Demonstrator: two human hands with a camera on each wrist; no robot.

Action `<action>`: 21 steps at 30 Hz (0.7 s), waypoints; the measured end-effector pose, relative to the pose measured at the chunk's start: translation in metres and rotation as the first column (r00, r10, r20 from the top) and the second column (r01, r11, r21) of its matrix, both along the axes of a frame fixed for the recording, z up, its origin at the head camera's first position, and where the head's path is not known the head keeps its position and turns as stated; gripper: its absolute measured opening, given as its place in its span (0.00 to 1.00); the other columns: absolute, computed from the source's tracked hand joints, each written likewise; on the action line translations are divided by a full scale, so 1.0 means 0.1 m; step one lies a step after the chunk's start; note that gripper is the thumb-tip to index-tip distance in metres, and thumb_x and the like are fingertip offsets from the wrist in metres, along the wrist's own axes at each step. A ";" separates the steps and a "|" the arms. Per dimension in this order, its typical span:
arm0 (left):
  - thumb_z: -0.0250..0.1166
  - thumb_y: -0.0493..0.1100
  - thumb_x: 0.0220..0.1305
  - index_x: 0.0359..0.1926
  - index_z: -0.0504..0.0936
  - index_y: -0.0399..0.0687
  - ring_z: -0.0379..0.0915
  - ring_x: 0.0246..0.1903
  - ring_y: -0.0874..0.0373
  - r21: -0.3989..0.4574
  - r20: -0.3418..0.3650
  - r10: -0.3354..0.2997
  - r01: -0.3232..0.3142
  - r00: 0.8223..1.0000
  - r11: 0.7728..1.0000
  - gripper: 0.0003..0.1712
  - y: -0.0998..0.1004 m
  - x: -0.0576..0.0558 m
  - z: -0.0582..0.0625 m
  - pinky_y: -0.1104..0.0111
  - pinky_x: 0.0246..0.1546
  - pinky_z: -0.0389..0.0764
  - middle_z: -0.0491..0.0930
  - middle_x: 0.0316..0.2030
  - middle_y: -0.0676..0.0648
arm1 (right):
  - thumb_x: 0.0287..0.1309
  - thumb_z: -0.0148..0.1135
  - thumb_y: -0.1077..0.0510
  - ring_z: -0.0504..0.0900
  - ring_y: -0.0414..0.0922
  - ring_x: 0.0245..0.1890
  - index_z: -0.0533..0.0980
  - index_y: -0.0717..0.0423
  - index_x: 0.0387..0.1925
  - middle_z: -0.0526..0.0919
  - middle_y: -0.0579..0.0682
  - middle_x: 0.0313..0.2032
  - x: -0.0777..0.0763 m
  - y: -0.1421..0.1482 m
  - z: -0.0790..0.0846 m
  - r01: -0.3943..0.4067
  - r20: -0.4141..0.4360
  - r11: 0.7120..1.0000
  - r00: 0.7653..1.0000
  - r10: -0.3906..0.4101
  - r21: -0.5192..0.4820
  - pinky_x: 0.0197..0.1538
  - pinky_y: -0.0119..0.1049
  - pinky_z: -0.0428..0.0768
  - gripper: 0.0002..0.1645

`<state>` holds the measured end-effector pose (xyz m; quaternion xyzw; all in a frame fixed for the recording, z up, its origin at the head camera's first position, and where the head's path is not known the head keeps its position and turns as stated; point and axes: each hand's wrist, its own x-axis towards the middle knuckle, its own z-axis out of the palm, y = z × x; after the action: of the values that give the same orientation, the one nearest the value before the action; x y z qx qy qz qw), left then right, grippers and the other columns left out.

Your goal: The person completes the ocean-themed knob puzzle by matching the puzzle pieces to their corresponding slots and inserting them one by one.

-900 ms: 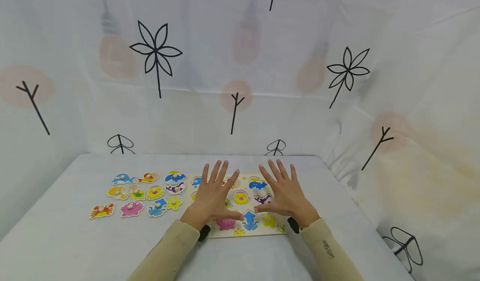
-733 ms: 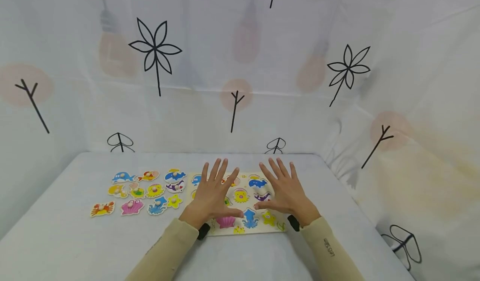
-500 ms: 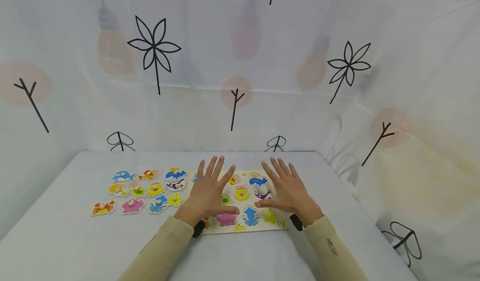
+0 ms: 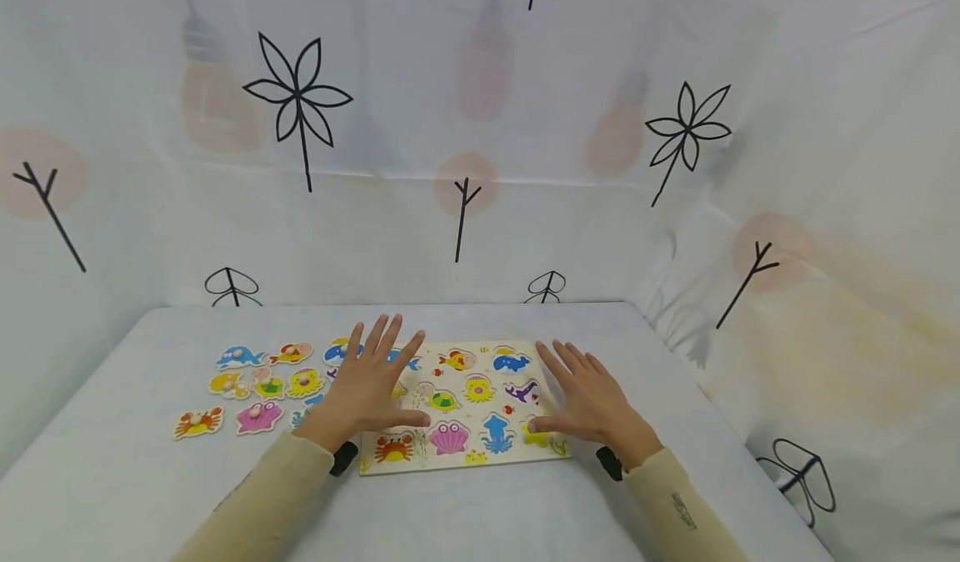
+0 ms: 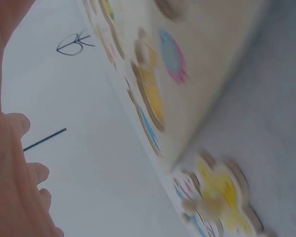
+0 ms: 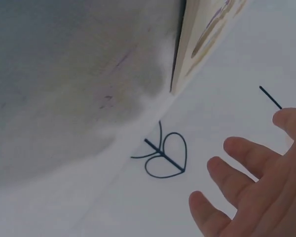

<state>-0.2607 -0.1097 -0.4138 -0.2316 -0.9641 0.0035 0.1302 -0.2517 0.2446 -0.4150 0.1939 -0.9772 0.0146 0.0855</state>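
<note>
A cream puzzle board (image 4: pixel 480 458) with sea-animal recesses lies on the white table. Over its left edge hovers my left hand (image 4: pixel 363 391), fingers spread and holding nothing. My right hand (image 4: pixel 592 403) is spread too, above the board's right edge, with its thumb over the yellow starfish recess. Both hands seem raised off the table. Knobbed wooden pieces lie left of the board: a crab (image 4: pixel 198 422), a pink shell (image 4: pixel 258 417), a yellow octopus (image 4: pixel 304 383) and several others. My left hand hides some of them. In the left wrist view, a yellow starfish piece (image 5: pixel 222 192) lies beside the board's corner.
The white table (image 4: pixel 480 516) runs back to a pale curtain (image 4: pixel 390 237) printed with flowers and twigs. More pieces, among them a blue whale (image 4: pixel 240 357) and a red-yellow fish (image 4: pixel 291 353), lie at the back left. Dark straps (image 4: pixel 611 463) show at my wrists.
My left hand has moved left, uncovering the crab recess and more of the board while covering some loose pieces. My right hand has shifted slightly right and down. The camera view has moved a little.
</note>
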 end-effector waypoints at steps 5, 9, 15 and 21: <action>0.59 0.84 0.37 0.75 0.47 0.57 0.28 0.72 0.40 0.065 0.035 -0.021 0.019 0.999 0.998 0.69 -0.21 -0.03 0.00 0.44 0.66 0.32 0.38 0.74 0.38 | 0.30 0.58 0.15 0.57 0.59 0.69 0.49 0.46 0.74 0.57 0.58 0.70 0.07 0.08 -0.04 0.037 0.052 0.999 0.998 -0.037 -0.009 0.66 0.57 0.56 0.73; 0.60 0.82 0.39 0.75 0.49 0.55 0.31 0.72 0.38 0.084 0.054 -0.028 0.023 0.998 0.996 0.67 -0.35 -0.07 0.02 0.43 0.66 0.33 0.40 0.73 0.37 | 0.28 0.61 0.16 0.59 0.59 0.67 0.52 0.47 0.74 0.59 0.57 0.69 0.10 0.13 -0.07 0.065 0.119 0.997 0.991 -0.061 -0.034 0.64 0.59 0.58 0.73; 0.63 0.78 0.42 0.75 0.50 0.53 0.34 0.71 0.37 0.139 0.131 -0.044 0.026 0.990 0.990 0.65 -0.52 -0.14 0.05 0.42 0.66 0.38 0.41 0.73 0.36 | 0.24 0.62 0.15 0.61 0.60 0.66 0.51 0.47 0.74 0.60 0.58 0.69 0.14 0.14 -0.12 0.116 0.210 0.990 0.973 -0.097 -0.080 0.63 0.60 0.59 0.76; 0.65 0.75 0.46 0.74 0.52 0.51 0.41 0.70 0.34 0.218 0.222 -0.034 -0.016 0.974 0.976 0.61 -0.72 -0.22 0.07 0.39 0.63 0.50 0.46 0.72 0.35 | 0.20 0.62 0.14 0.62 0.60 0.66 0.51 0.50 0.74 0.61 0.59 0.68 0.17 0.11 -0.14 0.135 0.279 0.986 0.955 -0.104 -0.094 0.62 0.60 0.62 0.80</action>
<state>-0.2823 -0.1820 -0.4068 -0.2193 -0.9660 -0.1293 0.0452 -0.2350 0.2559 -0.4288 0.1253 -0.9872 0.0910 -0.0386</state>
